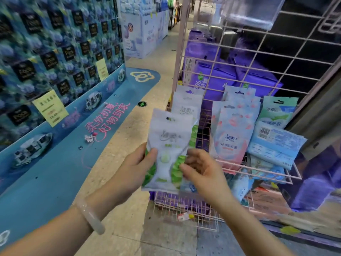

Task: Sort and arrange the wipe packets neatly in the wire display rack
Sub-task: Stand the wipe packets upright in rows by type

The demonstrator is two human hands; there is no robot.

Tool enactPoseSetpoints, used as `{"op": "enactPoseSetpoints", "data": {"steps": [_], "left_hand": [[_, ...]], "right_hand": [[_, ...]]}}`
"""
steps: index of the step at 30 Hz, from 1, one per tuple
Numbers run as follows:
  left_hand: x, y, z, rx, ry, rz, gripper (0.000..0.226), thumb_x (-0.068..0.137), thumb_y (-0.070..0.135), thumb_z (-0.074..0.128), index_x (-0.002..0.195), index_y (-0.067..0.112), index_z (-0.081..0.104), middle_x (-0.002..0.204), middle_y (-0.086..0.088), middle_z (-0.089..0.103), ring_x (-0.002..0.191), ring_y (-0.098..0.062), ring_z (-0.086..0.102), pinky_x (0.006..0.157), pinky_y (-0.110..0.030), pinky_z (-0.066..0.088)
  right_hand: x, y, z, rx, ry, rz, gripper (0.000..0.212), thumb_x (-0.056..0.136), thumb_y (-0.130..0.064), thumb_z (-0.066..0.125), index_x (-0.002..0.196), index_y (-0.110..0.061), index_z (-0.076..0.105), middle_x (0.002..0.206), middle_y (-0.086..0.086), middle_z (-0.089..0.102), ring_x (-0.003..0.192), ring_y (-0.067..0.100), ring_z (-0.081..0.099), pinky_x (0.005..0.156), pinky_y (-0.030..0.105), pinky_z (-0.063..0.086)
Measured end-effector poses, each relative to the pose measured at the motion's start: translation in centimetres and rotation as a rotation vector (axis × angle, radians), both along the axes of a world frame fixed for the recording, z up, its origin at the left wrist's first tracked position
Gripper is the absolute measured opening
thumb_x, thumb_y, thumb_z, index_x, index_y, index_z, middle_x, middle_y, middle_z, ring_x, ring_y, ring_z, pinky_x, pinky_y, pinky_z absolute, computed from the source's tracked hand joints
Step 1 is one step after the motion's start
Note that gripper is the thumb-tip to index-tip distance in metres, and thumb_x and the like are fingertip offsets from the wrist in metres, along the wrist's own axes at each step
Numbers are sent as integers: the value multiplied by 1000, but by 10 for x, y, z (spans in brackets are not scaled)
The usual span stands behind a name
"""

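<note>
A white and green wipe packet stands upright in front of the pink wire rack. My left hand grips its lower left edge, thumb on the front. My right hand pinches its lower right edge with the fingertips. Behind it, more white packets stand at the rack's left end. Pink floral packets stand in the middle. A teal packet and a light blue packet lying back side up sit at the right. More blue packets lie below them.
Large purple tissue packs fill the space behind the rack. A lower wire basket juts out near the floor. A blue display wall of boxes with yellow price tags runs along the left. A tan floor aisle lies between.
</note>
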State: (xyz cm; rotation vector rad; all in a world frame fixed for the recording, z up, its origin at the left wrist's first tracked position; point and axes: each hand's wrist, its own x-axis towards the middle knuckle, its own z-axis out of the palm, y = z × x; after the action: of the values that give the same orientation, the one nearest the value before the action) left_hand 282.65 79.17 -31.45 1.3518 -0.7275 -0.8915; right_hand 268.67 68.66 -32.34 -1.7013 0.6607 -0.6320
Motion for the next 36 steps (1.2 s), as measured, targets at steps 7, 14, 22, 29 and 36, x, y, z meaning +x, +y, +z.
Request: {"op": "enactPoseSetpoints", "data": {"steps": [7,14,22,29,36], "left_hand": [[21,-88,39,-21,-271,32,23,98,17,41,119,15,52,117,3,59,104,-12,56,85,-20,41],[23,-113,25,170,-371,25,16,93,12,50,107,16,53,97,3,59,87,-12,55,65,-18,41],[21,-131,19,113,-247,-51,52,73,-24,48,108,12,61,108,-10,69,103,-25,63,84,-33,52],[32,-137,10,-35,-360,40,54,78,-12,57,98,38,50,94,23,67,96,3,63,85,-26,53],[32,-137,11,125,-690,125,64,77,9,68,132,14,35,124,-9,58,114,-29,55,90,-34,45]], "right_hand": [[28,-59,42,-358,8,-263,27,86,-3,56,109,-17,53,81,-7,58,74,4,57,69,18,49],[50,-63,28,73,275,-161,51,87,-42,56,126,-13,42,125,3,57,110,20,55,96,38,46],[90,-83,19,496,29,-316,82,81,-70,34,142,-15,30,139,6,48,127,24,46,107,42,37],[96,-87,29,371,-271,-332,55,92,-56,30,126,-17,48,121,6,63,108,21,61,100,43,46],[85,-83,23,156,-129,-302,62,93,-55,23,140,-15,30,133,-1,49,123,15,45,94,21,35]]}}
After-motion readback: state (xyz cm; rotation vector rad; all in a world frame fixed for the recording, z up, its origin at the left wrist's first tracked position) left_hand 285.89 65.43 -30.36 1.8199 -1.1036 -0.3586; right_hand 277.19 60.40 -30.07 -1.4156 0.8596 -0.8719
